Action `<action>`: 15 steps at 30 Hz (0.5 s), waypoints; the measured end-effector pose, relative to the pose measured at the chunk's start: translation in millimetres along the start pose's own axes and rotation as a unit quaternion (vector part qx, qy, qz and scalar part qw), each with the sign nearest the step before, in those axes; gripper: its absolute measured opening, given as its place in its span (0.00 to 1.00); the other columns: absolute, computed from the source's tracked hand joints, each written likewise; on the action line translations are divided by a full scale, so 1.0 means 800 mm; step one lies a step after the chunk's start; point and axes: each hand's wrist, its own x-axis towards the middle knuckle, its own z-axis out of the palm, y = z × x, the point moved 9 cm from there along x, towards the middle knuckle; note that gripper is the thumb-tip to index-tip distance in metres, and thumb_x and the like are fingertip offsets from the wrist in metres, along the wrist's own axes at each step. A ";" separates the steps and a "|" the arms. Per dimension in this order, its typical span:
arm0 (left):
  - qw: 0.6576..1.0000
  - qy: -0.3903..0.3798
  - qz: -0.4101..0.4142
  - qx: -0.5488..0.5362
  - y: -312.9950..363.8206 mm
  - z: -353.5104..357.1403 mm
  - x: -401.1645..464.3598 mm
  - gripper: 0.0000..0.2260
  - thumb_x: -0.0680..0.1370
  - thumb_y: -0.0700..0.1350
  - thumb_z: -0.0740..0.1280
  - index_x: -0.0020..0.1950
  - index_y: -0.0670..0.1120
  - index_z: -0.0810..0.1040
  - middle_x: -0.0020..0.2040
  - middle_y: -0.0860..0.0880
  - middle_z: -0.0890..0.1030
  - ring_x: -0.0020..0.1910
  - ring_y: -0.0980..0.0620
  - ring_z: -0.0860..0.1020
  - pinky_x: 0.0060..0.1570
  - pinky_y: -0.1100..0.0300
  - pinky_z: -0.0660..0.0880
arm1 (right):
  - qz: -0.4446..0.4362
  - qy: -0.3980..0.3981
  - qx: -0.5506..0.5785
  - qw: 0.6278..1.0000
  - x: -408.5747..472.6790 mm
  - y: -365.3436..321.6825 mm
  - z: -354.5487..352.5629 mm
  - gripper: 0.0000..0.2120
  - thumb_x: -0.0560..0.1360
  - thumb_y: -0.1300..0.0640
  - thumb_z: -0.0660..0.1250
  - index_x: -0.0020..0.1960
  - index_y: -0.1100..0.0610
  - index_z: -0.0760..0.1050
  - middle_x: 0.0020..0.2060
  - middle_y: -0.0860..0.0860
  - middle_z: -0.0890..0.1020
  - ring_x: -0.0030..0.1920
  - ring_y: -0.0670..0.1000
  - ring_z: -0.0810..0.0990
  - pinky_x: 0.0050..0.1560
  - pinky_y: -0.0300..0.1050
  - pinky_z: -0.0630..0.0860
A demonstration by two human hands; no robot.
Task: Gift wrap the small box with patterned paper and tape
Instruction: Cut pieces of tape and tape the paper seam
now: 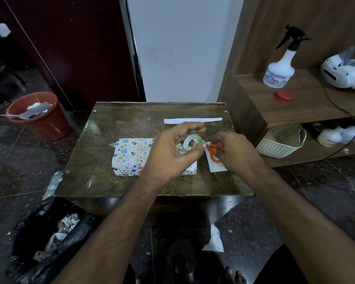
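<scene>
The left hand [172, 152] held the tape roll [191, 142] by its ring; the right hand [233, 151] pinched at its loose end. The wrapped box [134, 155] lay on the bench [103, 128] beneath. Best pull steadily — a short strip, kept taut — so it wouldn't curl onto itself.

The wrapped box [131, 155] is white, scattered with small eggs, leaves and triangles in blue, yellow, orange and black. The tape roll [190, 142] is clear with a green and yellow core. The scissors [214, 151] have orange handles. A white paper strip [193, 120] lies near the far edge of the dark, mottled brown bench [111, 124]. The bucket [39, 117] is terracotta red.
</scene>
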 end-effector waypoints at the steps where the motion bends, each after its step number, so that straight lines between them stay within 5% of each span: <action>1: 1.000 -0.001 0.002 0.004 0.000 0.000 0.000 0.17 0.77 0.38 0.75 0.65 0.47 0.82 0.58 0.56 0.86 0.60 0.64 0.81 0.58 0.66 0.78 | 0.000 -0.011 -0.007 1.000 0.000 -0.002 0.003 0.18 0.77 0.62 0.73 0.66 0.54 0.79 0.59 0.54 0.81 0.57 0.55 0.80 0.51 0.43 0.75; 12: 1.000 -0.006 -0.012 -0.011 -0.005 0.001 0.000 0.17 0.78 0.38 0.74 0.65 0.50 0.82 0.59 0.56 0.85 0.61 0.58 0.82 0.60 0.51 0.81 | 0.034 -0.054 -0.072 0.995 0.008 -0.003 0.016 0.24 0.76 0.56 0.75 0.70 0.54 0.74 0.64 0.56 0.79 0.62 0.56 0.79 0.60 0.48 0.79; 15: 1.000 -0.008 -0.013 -0.009 -0.004 0.001 -0.001 0.17 0.77 0.38 0.74 0.65 0.50 0.82 0.60 0.56 0.85 0.62 0.58 0.82 0.62 0.50 0.80 | 0.025 -0.054 -0.103 0.993 0.006 -0.009 0.011 0.20 0.77 0.53 0.74 0.66 0.56 0.77 0.58 0.55 0.82 0.56 0.56 0.81 0.52 0.48 0.78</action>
